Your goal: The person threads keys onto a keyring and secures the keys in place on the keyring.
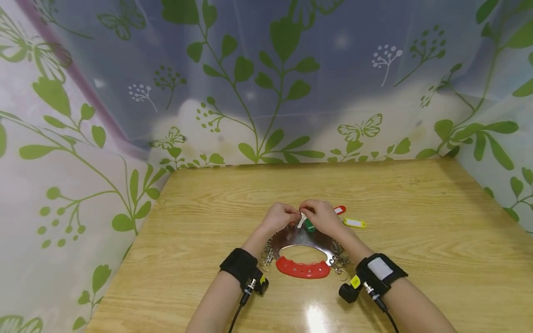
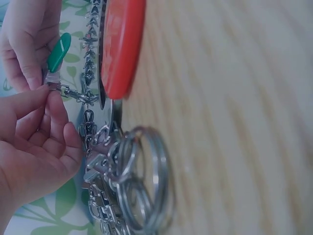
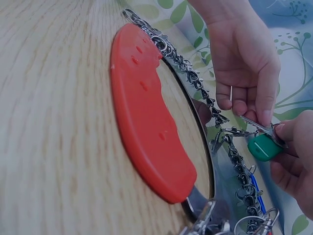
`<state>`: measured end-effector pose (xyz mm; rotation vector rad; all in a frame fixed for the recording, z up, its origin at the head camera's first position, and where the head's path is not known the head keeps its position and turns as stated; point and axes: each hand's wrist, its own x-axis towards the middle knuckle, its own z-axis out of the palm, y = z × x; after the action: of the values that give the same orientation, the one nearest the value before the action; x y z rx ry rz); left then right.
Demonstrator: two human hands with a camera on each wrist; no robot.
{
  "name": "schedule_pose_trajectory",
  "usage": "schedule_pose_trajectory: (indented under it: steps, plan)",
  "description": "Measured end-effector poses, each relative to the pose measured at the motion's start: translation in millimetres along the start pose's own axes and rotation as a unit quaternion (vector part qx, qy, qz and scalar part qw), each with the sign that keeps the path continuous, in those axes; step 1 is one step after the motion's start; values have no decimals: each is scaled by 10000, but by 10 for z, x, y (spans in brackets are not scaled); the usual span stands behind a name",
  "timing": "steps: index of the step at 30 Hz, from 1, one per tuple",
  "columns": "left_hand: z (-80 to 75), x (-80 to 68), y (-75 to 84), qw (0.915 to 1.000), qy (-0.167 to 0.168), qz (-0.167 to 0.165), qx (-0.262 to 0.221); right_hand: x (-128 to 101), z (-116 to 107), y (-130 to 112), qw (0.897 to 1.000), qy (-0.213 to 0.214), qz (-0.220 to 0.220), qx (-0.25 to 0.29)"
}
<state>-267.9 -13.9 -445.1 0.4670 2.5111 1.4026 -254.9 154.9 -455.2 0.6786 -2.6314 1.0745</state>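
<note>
- The left hand (image 1: pixel 280 217) pinched a small clip on a chain (image 3: pixel 230 131) of the metal key holder (image 1: pixel 291 238), mid-table.
- The right hand (image 1: pixel 322 216) gripped the green key tag (image 3: pixel 263 147) just beside it.
- Red (image 1: pixel 339 210) and yellow tags (image 1: pixel 355 223) lay to the right.

Your forearms come in from the near edge and converge, both wrists strapped with black bands. Your left hand (image 1: pixel 280 216) and right hand (image 1: pixel 321 215) meet fingertip to fingertip, knuckles up. Left fingers (image 3: pixel 264 105) are curled in a pinch; right fingers (image 2: pixel 29 73) are curled too, thumb against forefinger, pinching.
</note>
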Motion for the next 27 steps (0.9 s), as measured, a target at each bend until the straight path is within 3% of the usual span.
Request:
schedule_pose_trajectory:
  steps: [17,27]
  plan:
    - [66,16,-7,9992,88,-210,-333,-30,20,31,10000,52,-40,-56]
    - [28,-4,42,9994,23,-220,-276,-17,8,11,9998,126,-79,-106]
